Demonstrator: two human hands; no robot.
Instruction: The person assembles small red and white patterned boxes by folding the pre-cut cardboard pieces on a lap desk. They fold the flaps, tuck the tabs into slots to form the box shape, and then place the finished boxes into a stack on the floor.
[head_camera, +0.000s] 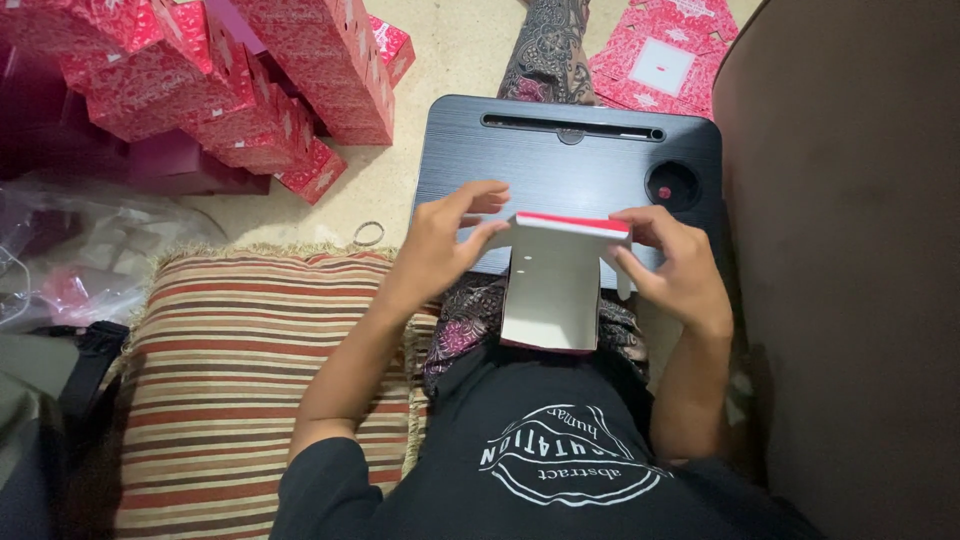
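Now, left hand (440, 245): pinching carton's 9 o'clock edge.
Right hand (675, 265): gripping its 3 o'clock edge.
Carton (550, 290): half-folded, white inside, above lap tabletop (570, 165).
Finished red boxes (250, 90): 10 o'clock, floor.

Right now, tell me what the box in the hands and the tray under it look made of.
Box: thin cardboard, likely; dull grey-white inside, red printed outer edge, crisp folds. Held by left hand and right hand. Lap tray: dark board with fine brushed lines, perhaps laminate or plastic; unclear.
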